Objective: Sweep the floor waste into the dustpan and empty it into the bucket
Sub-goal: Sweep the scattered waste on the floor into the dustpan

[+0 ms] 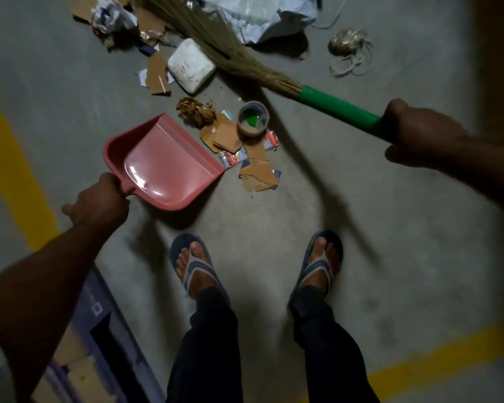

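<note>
In the head view, the only 1 supplied, a pink dustpan point(160, 161) is held low at centre left of the frame by the left hand point(99, 203), whose fingers are wrapped tightly round its short handle. The pan's open lip is turned toward the right of the frame and appears to rest on or just above the grey floor point(274, 286), touching the nearest scraps, presumably so that waste can be pushed straight in. The pan is seen to be empty, its glossy inside catching a highlight. At the right edge, the right hand point(419, 132) is closed in a fist round the green handle of a grass broom point(224, 50), which is slanted from there to the upper left; its bristles are laid beyond the litter, a placing judged to allow a drawing stroke toward the pan. The floor waste is spread from the centre to the top of the frame: torn cardboard pieces point(230, 135) and printed wrappers just beside the pan's lip, a tape roll point(253, 119) with something green inside, a crumpled brown wad point(197, 110), a white block point(191, 65) beneath the bristles, crumpled paper point(108, 16) at upper left, and tangled string point(349, 50) at upper right, well apart. No bucket can be made out. 2 sandalled feet point(195, 266) are planted below the pile.
</note>
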Action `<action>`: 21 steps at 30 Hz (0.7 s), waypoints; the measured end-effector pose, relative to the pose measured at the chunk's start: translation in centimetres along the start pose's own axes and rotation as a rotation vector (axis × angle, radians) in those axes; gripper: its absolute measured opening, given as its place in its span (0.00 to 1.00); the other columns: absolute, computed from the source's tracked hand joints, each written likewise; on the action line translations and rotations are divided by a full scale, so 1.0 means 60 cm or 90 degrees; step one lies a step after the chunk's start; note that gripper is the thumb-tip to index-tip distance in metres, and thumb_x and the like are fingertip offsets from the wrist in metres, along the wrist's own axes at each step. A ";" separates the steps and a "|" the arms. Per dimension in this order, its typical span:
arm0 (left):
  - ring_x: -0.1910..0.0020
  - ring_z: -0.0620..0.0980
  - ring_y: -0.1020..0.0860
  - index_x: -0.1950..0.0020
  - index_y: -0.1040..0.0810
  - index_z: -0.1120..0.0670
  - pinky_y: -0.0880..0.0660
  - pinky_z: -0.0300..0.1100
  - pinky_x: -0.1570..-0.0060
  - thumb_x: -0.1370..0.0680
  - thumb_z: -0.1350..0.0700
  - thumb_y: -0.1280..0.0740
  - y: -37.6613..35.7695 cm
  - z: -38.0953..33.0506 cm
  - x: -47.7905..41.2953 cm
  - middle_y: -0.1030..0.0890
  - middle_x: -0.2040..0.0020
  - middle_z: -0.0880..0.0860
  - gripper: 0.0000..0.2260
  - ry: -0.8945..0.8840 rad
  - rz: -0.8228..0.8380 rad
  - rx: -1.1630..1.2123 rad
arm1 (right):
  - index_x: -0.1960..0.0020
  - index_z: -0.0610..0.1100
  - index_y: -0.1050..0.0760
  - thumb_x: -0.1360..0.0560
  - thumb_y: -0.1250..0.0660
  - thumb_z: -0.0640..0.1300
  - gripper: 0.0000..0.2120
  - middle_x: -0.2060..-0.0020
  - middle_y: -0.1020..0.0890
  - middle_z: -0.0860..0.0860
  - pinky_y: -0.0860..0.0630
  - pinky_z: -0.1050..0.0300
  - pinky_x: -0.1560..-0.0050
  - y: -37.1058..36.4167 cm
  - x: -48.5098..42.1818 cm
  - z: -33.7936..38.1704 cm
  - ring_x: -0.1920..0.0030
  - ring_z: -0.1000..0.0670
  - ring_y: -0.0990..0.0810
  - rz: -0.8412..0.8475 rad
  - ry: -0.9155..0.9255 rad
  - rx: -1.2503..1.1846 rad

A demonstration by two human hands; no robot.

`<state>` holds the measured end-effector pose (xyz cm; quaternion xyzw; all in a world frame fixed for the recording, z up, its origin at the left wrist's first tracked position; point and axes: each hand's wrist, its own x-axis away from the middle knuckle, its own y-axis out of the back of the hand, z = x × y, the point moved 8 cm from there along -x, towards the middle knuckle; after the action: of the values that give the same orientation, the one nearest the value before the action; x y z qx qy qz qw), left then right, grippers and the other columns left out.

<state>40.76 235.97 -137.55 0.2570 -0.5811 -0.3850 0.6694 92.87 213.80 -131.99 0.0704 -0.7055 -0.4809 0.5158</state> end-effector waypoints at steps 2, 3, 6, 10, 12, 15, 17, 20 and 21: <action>0.41 0.66 0.25 0.39 0.30 0.51 0.37 0.61 0.38 0.24 0.54 0.31 0.002 -0.002 -0.001 0.22 0.43 0.62 0.15 0.000 -0.003 0.004 | 0.41 0.46 0.34 0.31 0.27 0.41 0.23 0.58 0.28 0.44 0.32 0.52 0.61 -0.006 0.006 0.001 0.60 0.42 0.29 -0.032 -0.007 -0.014; 0.41 0.66 0.25 0.39 0.30 0.51 0.37 0.61 0.38 0.24 0.55 0.32 0.003 -0.001 -0.002 0.21 0.44 0.62 0.15 0.001 -0.005 0.002 | 0.42 0.46 0.34 0.31 0.28 0.42 0.22 0.59 0.29 0.44 0.32 0.52 0.62 -0.005 0.009 0.001 0.61 0.42 0.29 -0.053 -0.003 -0.004; 0.42 0.66 0.24 0.39 0.30 0.51 0.37 0.61 0.38 0.23 0.54 0.31 0.006 0.003 -0.009 0.21 0.44 0.61 0.14 0.000 -0.012 -0.009 | 0.46 0.49 0.33 0.30 0.29 0.44 0.17 0.57 0.27 0.45 0.33 0.54 0.63 -0.013 0.020 -0.005 0.61 0.43 0.29 -0.060 0.008 0.048; 0.42 0.66 0.24 0.41 0.29 0.51 0.36 0.61 0.39 0.23 0.54 0.31 0.006 0.009 -0.021 0.21 0.45 0.61 0.13 -0.005 -0.016 -0.003 | 0.44 0.54 0.32 0.29 0.30 0.48 0.17 0.51 0.22 0.46 0.29 0.55 0.62 -0.043 0.042 -0.024 0.56 0.42 0.22 -0.012 0.019 0.099; 0.43 0.65 0.24 0.42 0.30 0.51 0.35 0.61 0.40 0.23 0.54 0.31 0.002 0.010 -0.023 0.21 0.45 0.60 0.13 -0.009 -0.013 0.001 | 0.43 0.56 0.33 0.30 0.30 0.51 0.18 0.49 0.22 0.48 0.26 0.54 0.60 -0.059 0.058 -0.035 0.55 0.42 0.21 0.005 0.023 0.110; 0.43 0.66 0.24 0.41 0.30 0.51 0.35 0.62 0.40 0.23 0.54 0.31 -0.006 0.013 -0.024 0.21 0.45 0.60 0.13 -0.012 -0.002 0.007 | 0.44 0.58 0.32 0.32 0.29 0.58 0.20 0.53 0.21 0.51 0.22 0.52 0.62 -0.087 0.086 -0.054 0.59 0.43 0.20 0.001 0.043 0.096; 0.42 0.66 0.24 0.40 0.30 0.51 0.35 0.62 0.39 0.23 0.54 0.31 -0.009 0.015 -0.023 0.21 0.44 0.61 0.14 -0.013 0.005 0.018 | 0.44 0.57 0.31 0.32 0.35 0.69 0.23 0.57 0.20 0.51 0.21 0.50 0.65 -0.109 0.101 -0.068 0.62 0.43 0.19 -0.030 0.077 0.056; 0.42 0.65 0.25 0.39 0.30 0.52 0.35 0.62 0.40 0.22 0.54 0.32 -0.017 0.018 -0.020 0.21 0.44 0.60 0.14 -0.026 0.011 0.034 | 0.38 0.58 0.33 0.31 0.42 0.72 0.28 0.54 0.19 0.50 0.20 0.48 0.63 -0.129 0.106 -0.086 0.59 0.41 0.18 -0.057 0.070 0.007; 0.42 0.65 0.25 0.39 0.30 0.52 0.35 0.62 0.40 0.22 0.55 0.32 -0.019 0.019 -0.019 0.21 0.44 0.60 0.14 -0.030 0.010 0.039 | 0.37 0.57 0.33 0.31 0.40 0.70 0.28 0.54 0.19 0.48 0.19 0.47 0.62 -0.124 0.104 -0.081 0.59 0.40 0.18 -0.074 0.060 -0.006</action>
<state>39.39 236.35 -138.92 0.2637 -0.6100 -0.3678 0.6505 90.92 203.21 -133.47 0.1312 -0.6726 -0.5096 0.5203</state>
